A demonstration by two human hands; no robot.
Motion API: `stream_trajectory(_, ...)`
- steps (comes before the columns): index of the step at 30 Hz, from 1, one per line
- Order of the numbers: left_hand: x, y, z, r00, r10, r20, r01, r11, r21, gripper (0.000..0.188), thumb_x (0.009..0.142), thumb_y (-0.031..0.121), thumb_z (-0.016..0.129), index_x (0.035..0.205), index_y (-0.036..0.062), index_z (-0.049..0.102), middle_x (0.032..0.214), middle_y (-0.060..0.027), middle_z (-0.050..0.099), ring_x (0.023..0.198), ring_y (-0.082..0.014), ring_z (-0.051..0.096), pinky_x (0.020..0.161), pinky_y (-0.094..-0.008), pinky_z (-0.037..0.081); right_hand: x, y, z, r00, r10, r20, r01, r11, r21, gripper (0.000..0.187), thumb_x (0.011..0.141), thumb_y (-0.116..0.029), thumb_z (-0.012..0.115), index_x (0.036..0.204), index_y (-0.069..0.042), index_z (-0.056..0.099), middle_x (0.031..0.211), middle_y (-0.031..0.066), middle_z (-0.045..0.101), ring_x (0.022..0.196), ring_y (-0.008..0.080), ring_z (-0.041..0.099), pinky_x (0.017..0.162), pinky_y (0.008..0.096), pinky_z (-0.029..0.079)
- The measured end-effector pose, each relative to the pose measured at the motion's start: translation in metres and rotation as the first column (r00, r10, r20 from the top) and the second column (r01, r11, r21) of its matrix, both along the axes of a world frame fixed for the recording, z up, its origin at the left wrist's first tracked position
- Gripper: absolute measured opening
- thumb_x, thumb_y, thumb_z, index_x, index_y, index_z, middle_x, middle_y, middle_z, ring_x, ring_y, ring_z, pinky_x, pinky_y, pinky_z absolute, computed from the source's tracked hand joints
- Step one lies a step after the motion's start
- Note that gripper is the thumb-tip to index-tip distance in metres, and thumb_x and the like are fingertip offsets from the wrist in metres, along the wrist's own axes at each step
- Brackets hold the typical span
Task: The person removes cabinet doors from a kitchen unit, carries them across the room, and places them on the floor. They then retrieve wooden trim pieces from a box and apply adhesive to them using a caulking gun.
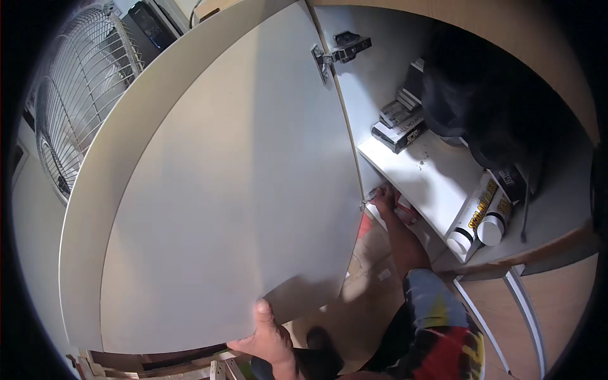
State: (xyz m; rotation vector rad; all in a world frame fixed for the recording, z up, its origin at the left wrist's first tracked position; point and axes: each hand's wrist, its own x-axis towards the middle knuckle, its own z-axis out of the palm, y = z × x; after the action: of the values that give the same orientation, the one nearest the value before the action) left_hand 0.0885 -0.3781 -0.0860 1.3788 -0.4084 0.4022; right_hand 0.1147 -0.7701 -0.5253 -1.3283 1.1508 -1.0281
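A large white cabinet door (209,190) stands swung out and fills the middle of the head view. My left hand (269,339) grips its near edge, the thumb on the inner face and the other fingers hidden behind it. Reaching in below the shelf, my right hand (382,197) has its fingers closed at the lower hinge (370,196), where door and cabinet side meet; its fingertips are partly hidden. The upper hinge (339,54) joins the door to the cabinet wall.
On the white cabinet shelf (424,171) lie two sealant tubes (472,215), small boxes (399,130) and dark, shadowed items. Red things sit below it. A wire-caged fan (88,82) stands left beyond the door. Metal handles (525,310) project from wooden fronts at right.
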Motion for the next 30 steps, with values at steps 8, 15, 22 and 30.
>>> stream_trajectory(8, 0.009, 0.013, -0.007, 0.997, 0.067, 0.046, -0.074, 0.983, 0.166, 0.037, 0.081, 0.021, 0.070, 0.096, -0.0087, 0.053, 0.086, -0.0092, 0.058, 0.073, -0.0170, 0.054, 0.067, -0.0307, 0.046, -0.015, 0.005, 0.014, 0.989, 0.147, 0.013, -0.147, 0.986, 0.077, 0.030, 0.089, -0.022, 0.052, 0.111, -0.002, 0.049, 0.092, 0.0183, 0.061, 0.069, 0.0274, 0.066, 0.051, 0.0326, 0.053)
stream_trajectory(15, 0.009, 0.005, -0.014, 0.987, 0.141, 0.073, -0.141, 0.990, 0.001, 0.031, 0.090, 0.022, 0.061, 0.095, -0.0071, 0.051, 0.086, -0.0105, 0.056, 0.070, -0.0154, 0.054, 0.061, -0.0292, 0.048, 0.003, 0.005, 0.013, 0.976, -0.003, 0.217, -0.040, 0.980, 0.194, 0.034, 0.091, -0.029, 0.050, 0.110, 0.000, 0.048, 0.094, 0.0192, 0.059, 0.070, 0.0282, 0.066, 0.050, 0.0352, 0.054)
stream_trajectory(22, 0.007, 0.006, -0.013, 0.975, 0.223, -0.014, -0.222, 0.974, 0.034, 0.038, 0.087, 0.024, 0.064, 0.103, -0.0064, 0.048, 0.094, -0.0124, 0.055, 0.078, -0.0190, 0.055, 0.069, -0.0320, 0.049, 0.003, 0.024, 0.042, 0.975, -0.183, -0.122, 0.181, 0.983, -0.034, 0.031, 0.090, -0.027, 0.055, 0.099, 0.003, 0.050, 0.095, 0.0182, 0.057, 0.076, 0.0269, 0.060, 0.059, 0.0369, 0.052)
stream_trajectory(30, 0.022, 0.007, -0.004, 0.987, 0.110, 0.118, -0.127, 0.981, 0.150, 0.028, 0.087, 0.020, 0.064, 0.079, -0.0046, 0.053, 0.074, -0.0034, 0.054, 0.065, -0.0118, 0.047, 0.055, -0.0273, 0.041, -0.008, 0.140, 0.165, 0.939, -0.330, 0.098, 0.342, 0.927, -0.156, 0.017, 0.092, -0.013, 0.049, 0.100, 0.003, 0.050, 0.091, 0.0120, 0.055, 0.086, 0.0205, 0.055, 0.078, 0.0319, 0.044)
